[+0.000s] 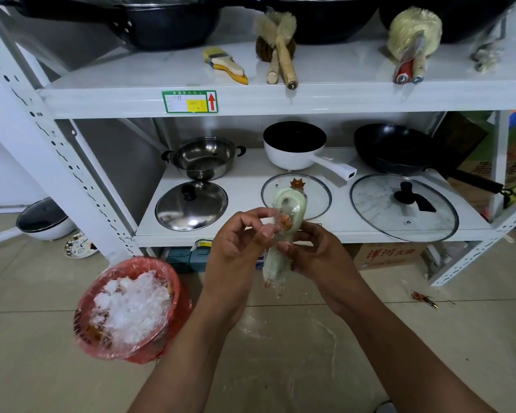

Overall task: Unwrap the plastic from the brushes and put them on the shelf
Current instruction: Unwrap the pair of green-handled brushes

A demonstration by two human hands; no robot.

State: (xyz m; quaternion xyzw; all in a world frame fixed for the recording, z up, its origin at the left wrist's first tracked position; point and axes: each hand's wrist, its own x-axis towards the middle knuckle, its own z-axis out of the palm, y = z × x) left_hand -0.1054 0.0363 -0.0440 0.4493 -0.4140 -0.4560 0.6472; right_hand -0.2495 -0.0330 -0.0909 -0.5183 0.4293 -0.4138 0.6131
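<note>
The right hand's (319, 254) grip held the wrapped brush (276, 260) above the floor (280, 347), the left hand's (239, 248) grip pinched its plastic (273, 277) — one hard tug could have made the brush fall.

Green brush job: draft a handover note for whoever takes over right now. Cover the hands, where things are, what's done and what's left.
Left hand pinches the plastic near the top of the green brush. Right hand grips the brush's middle.
The brush is held in front of the lower shelf, still wrapped.
Done: several brushes lie on the upper shelf, and crumpled wrap fills the red bin.
Left: peel this one, bin the plastic, shelve it.
</note>
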